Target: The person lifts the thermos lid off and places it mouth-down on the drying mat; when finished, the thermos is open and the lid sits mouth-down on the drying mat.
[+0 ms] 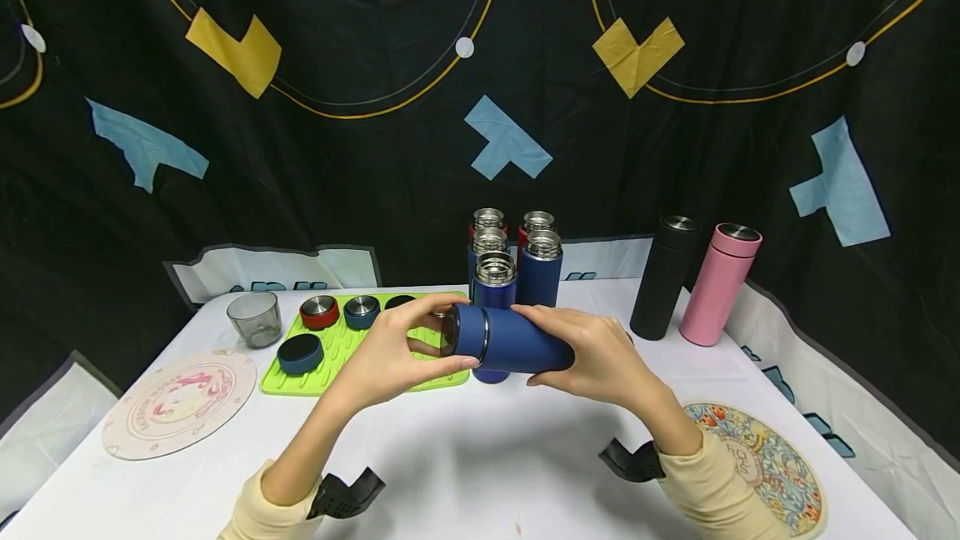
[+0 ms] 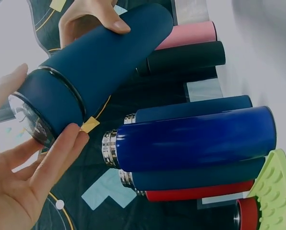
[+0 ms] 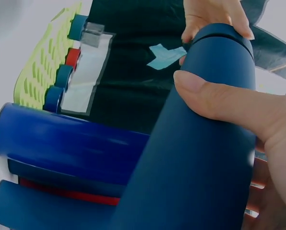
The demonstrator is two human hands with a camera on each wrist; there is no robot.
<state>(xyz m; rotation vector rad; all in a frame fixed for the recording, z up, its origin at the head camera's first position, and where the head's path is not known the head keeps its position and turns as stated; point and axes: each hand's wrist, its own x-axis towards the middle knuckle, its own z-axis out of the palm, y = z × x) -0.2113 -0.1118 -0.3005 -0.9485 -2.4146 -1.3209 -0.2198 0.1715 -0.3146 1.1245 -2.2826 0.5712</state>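
Note:
A dark blue thermos flask (image 1: 528, 342) is held sideways above the table, its lid end toward the left. My left hand (image 1: 397, 357) grips the flask's blue lid (image 1: 471, 333), thumb below and fingers over the top. Around the flask's body my right hand (image 1: 592, 354) is curled, near the base. In the left wrist view, the lid (image 2: 47, 103) has a shiny metal top, and a dark ring marks where it meets the body. The right thumb (image 3: 215, 98) lies along the body in the right wrist view.
Several lidless flasks (image 1: 542, 269), blue and red, stand behind the hands. A green mat (image 1: 345, 357) at left carries several lids (image 1: 300, 354), beside a glass cup (image 1: 257, 322) and a pink round mat (image 1: 180, 402). Black (image 1: 660, 286) and pink (image 1: 716, 294) flasks stand right, behind a patterned mat (image 1: 787, 473).

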